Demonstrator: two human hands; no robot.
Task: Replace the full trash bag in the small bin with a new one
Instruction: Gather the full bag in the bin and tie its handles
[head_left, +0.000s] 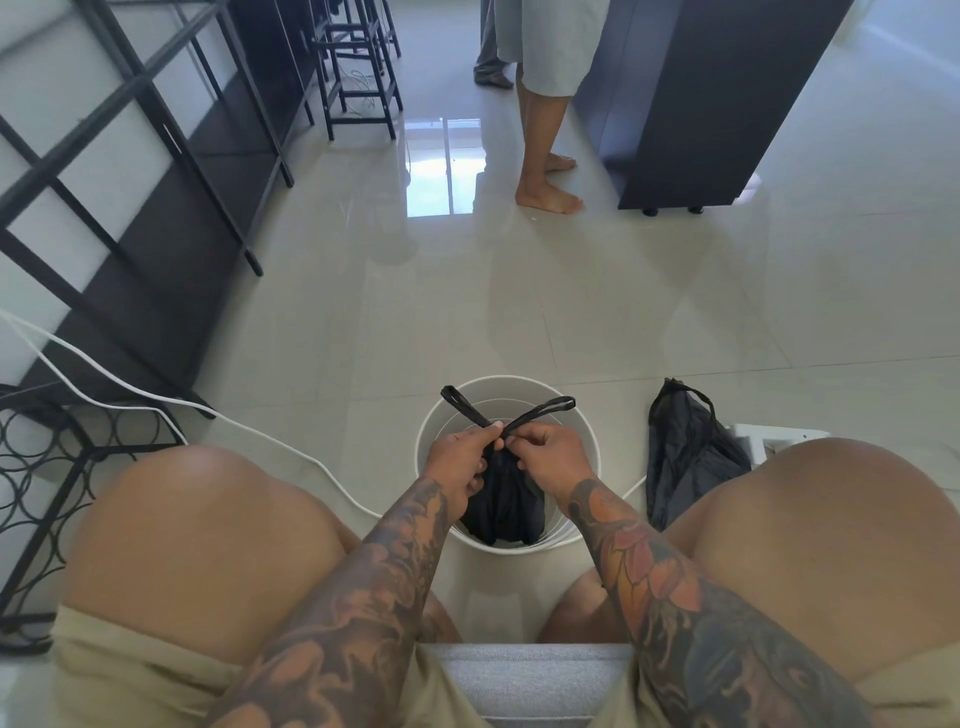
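— Over at the far left, what stands on the floor?

— Black metal shelving, and below it a wire rack with ring patterns. A white cable runs across the tiles toward the bin.

— And in the middle?

— The small white bin sits on the floor between the seated person's knees. The full black trash bag is inside it, its two handle loops crossed above the rim. The left hand pinches one loop where they cross, fingers curled tight; the right hand pinches the other loop just beside it, fingers closed on the plastic too.

— To the right?

— A second black bag lies crumpled on the floor beside the bin. Farther back, another person's bare feet stand near a dark cabinet.
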